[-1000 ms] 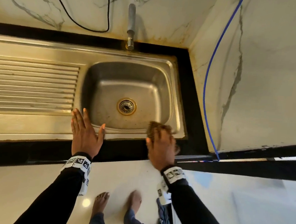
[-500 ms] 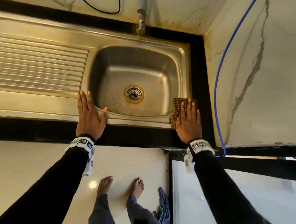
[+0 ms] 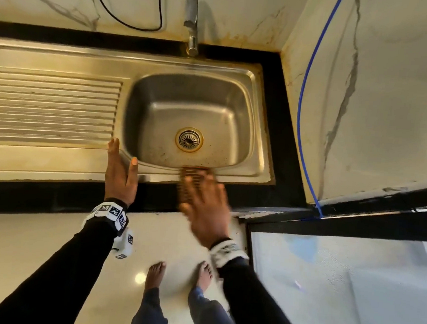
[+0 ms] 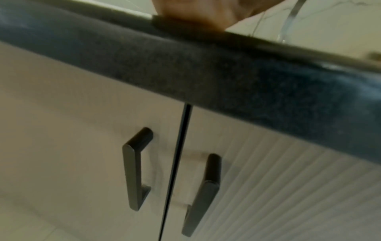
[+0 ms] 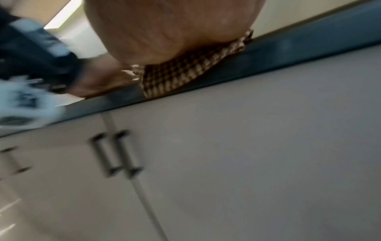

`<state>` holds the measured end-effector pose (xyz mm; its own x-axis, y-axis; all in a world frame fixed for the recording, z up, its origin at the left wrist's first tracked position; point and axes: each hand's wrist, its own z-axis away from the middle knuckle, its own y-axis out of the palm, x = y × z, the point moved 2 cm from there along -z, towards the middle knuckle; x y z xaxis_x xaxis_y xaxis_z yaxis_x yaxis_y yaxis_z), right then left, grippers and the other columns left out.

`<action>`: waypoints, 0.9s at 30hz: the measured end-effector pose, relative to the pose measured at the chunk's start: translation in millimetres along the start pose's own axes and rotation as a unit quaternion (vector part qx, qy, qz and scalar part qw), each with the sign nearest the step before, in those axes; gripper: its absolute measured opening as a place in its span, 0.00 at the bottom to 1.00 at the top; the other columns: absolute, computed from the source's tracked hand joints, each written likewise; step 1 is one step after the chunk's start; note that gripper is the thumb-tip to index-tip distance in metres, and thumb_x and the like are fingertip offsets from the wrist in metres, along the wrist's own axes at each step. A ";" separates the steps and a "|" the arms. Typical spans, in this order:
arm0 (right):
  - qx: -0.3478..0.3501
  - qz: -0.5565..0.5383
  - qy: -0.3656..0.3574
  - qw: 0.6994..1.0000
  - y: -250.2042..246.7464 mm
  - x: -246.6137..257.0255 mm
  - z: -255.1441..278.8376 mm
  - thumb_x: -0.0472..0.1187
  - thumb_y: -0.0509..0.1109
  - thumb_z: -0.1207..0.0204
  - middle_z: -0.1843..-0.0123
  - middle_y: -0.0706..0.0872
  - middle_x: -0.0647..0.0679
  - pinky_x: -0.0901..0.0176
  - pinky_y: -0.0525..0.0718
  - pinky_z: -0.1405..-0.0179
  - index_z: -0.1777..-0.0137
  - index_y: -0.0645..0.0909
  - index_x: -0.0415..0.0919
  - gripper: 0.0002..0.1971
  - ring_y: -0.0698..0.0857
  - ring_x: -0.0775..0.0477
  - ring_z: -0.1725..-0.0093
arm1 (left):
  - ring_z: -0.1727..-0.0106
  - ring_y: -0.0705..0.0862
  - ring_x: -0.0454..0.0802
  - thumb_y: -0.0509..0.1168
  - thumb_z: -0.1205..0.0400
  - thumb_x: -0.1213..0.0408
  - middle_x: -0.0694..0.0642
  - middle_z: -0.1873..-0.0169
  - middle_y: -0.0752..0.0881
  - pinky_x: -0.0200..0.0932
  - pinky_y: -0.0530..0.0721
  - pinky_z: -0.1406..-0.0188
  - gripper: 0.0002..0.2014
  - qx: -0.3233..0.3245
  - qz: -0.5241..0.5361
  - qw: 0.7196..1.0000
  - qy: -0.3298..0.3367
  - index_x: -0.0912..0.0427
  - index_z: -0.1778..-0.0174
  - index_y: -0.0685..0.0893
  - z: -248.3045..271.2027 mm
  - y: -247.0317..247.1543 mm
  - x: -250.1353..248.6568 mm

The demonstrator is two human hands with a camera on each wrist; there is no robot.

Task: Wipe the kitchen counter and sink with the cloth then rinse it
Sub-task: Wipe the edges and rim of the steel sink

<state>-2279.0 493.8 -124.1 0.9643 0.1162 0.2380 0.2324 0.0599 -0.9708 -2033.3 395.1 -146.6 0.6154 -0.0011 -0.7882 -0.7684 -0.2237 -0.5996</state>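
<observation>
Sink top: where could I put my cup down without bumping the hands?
The ridged draining board left of the basin is bare, and so is the flat steel strip in front of it. The front rim is crowded: the left hand rests at the basin's corner, and the right hand presses the cloth beside it.

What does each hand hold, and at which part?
Nothing is gripped. The right hand presses flat on the checked cloth at the counter's front edge; the left hand rests on the sink rim.
</observation>
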 end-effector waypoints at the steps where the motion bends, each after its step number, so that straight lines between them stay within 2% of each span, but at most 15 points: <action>1: -0.038 0.012 0.061 0.997 -10.7 -47.7 8.5 0.58 0.48 0.11 0.10 0.55 0.41 0.30 0.57 0.15 0.11 0.56 0.51 0.30 0.54 0.37 0.11 | 0.09 0.57 0.58 0.54 0.11 0.46 0.62 0.10 0.58 0.39 0.53 0.11 0.36 0.007 -0.004 1.000 0.009 0.61 0.10 0.56 0.7 2.3 -1.5; 2: -0.068 0.019 0.128 0.989 -23.1 -95.2 15.4 0.58 0.45 0.10 0.11 0.60 0.39 0.29 0.61 0.17 0.11 0.59 0.50 0.29 0.58 0.36 0.12 | 0.09 0.56 0.58 0.55 0.11 0.46 0.62 0.10 0.58 0.41 0.53 0.11 0.36 0.009 -0.008 1.000 0.008 0.61 0.10 0.56 0.1 5.0 -3.0; 4: -0.070 0.026 0.243 0.967 -38.5 -156.2 23.6 0.58 0.41 0.11 0.12 0.61 0.36 0.30 0.63 0.18 0.11 0.59 0.49 0.31 0.58 0.36 0.12 | 0.08 0.54 0.57 0.55 0.11 0.44 0.62 0.09 0.56 0.47 0.54 0.11 0.37 0.021 -0.020 1.000 0.001 0.61 0.10 0.56 -1.1 9.2 -4.5; 6: -0.059 0.017 0.300 0.952 -31.2 -151.1 15.6 0.60 0.43 0.11 0.11 0.58 0.35 0.31 0.61 0.17 0.10 0.55 0.49 0.31 0.55 0.35 0.11 | 0.08 0.50 0.57 0.56 0.11 0.43 0.62 0.09 0.53 0.52 0.52 0.10 0.38 0.034 -0.046 0.998 -0.005 0.61 0.09 0.55 -1.8 12.2 -4.4; 7: -0.065 0.015 0.299 0.952 -27.5 -127.5 9.5 0.59 0.46 0.11 0.10 0.56 0.36 0.31 0.60 0.16 0.10 0.55 0.50 0.31 0.54 0.34 0.11 | 0.08 0.49 0.58 0.56 0.10 0.44 0.62 0.09 0.52 0.53 0.50 0.10 0.38 0.047 -0.069 0.997 -0.002 0.60 0.09 0.53 -2.0 14.0 -3.3; 8: -0.063 0.009 0.259 0.964 -21.6 -97.1 6.0 0.59 0.48 0.12 0.10 0.54 0.37 0.32 0.57 0.15 0.10 0.54 0.50 0.32 0.52 0.33 0.11 | 0.08 0.47 0.58 0.57 0.10 0.45 0.62 0.09 0.50 0.54 0.48 0.09 0.38 0.059 -0.093 0.994 0.004 0.60 0.09 0.52 -1.2 15.6 -2.5; 11: 0.030 0.005 0.048 0.998 -1.8 -12.4 10.2 0.59 0.47 0.11 0.09 0.41 0.41 0.37 0.45 0.12 0.10 0.44 0.54 0.33 0.39 0.39 0.10 | 0.08 0.45 0.63 0.57 0.09 0.46 0.69 0.10 0.47 0.57 0.44 0.09 0.39 0.070 -0.196 0.978 -0.012 0.65 0.10 0.50 -3.5 24.9 1.3; 13: 0.047 0.000 -0.003 0.999 -7.5 -20.8 9.5 0.61 0.46 0.12 0.08 0.41 0.43 0.38 0.44 0.12 0.10 0.42 0.55 0.33 0.38 0.41 0.10 | 0.10 0.46 0.71 0.58 0.10 0.47 0.78 0.12 0.48 0.62 0.43 0.10 0.40 0.042 -0.238 0.967 -0.085 0.72 0.12 0.54 -4.7 34.9 -6.6; 15: 0.015 0.027 0.056 0.998 -16.8 -75.9 8.9 0.62 0.43 0.12 0.09 0.47 0.41 0.35 0.50 0.12 0.10 0.47 0.54 0.32 0.43 0.39 0.10 | 0.10 0.45 0.75 0.59 0.11 0.47 0.81 0.14 0.48 0.65 0.42 0.11 0.40 0.034 -0.233 0.962 -0.137 0.73 0.12 0.56 -7.1 50.7 -28.0; 17: -0.018 0.060 0.168 0.984 -31.5 -151.8 13.9 0.62 0.37 0.12 0.10 0.54 0.37 0.33 0.60 0.16 0.10 0.52 0.50 0.33 0.55 0.35 0.11 | 0.10 0.43 0.74 0.57 0.11 0.44 0.80 0.13 0.46 0.66 0.42 0.11 0.41 0.077 -0.238 0.963 -0.094 0.71 0.11 0.56 -3.9 73.7 -51.8; 19: -0.008 0.046 0.220 0.974 -44.2 -206.0 23.8 0.63 0.33 0.12 0.10 0.56 0.38 0.38 0.63 0.15 0.10 0.50 0.46 0.35 0.61 0.35 0.13 | 0.10 0.41 0.71 0.51 0.13 0.39 0.78 0.13 0.44 0.66 0.43 0.10 0.43 0.123 -0.251 0.960 -0.024 0.69 0.11 0.54 4.4 97.2 -71.6; 21: -0.012 0.050 0.217 0.975 -43.2 -212.5 25.7 0.62 0.35 0.11 0.10 0.56 0.37 0.42 0.59 0.13 0.10 0.47 0.43 0.35 0.60 0.36 0.12 | 0.09 0.40 0.68 0.46 0.13 0.35 0.76 0.12 0.43 0.64 0.43 0.10 0.45 0.149 -0.265 0.953 0.008 0.68 0.10 0.52 11.5 111.6 -82.6; 23: -0.017 0.067 0.220 0.973 -40.1 -192.2 23.5 0.58 0.41 0.10 0.10 0.51 0.33 0.40 0.55 0.12 0.10 0.47 0.39 0.34 0.53 0.35 0.11 | 0.09 0.40 0.66 0.43 0.12 0.32 0.74 0.11 0.43 0.61 0.41 0.09 0.46 0.160 -0.291 0.943 0.021 0.67 0.10 0.51 16.6 115.4 -85.5; 25: -0.020 0.063 0.190 0.980 -37.4 -175.6 27.8 0.55 0.46 0.10 0.10 0.46 0.33 0.39 0.49 0.11 0.10 0.47 0.36 0.34 0.45 0.36 0.10 | 0.09 0.40 0.65 0.42 0.12 0.31 0.73 0.11 0.44 0.60 0.42 0.09 0.46 0.158 -0.300 0.940 0.032 0.67 0.10 0.51 16.3 116.0 -85.5; 27: 0.004 0.043 0.157 0.987 -38.0 -176.8 31.9 0.56 0.46 0.11 0.09 0.47 0.35 0.38 0.49 0.12 0.10 0.47 0.37 0.35 0.45 0.38 0.10 | 0.09 0.41 0.65 0.42 0.13 0.30 0.73 0.11 0.45 0.61 0.44 0.09 0.47 0.157 -0.295 0.942 0.026 0.67 0.10 0.52 16.2 115.3 -85.9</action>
<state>-2462.4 502.6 -128.3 0.9724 -0.1924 0.1322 0.1481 0.0704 -0.9865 -2177.5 385.2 -150.3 0.9532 -0.0165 -0.3020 -0.2990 0.0989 -0.9491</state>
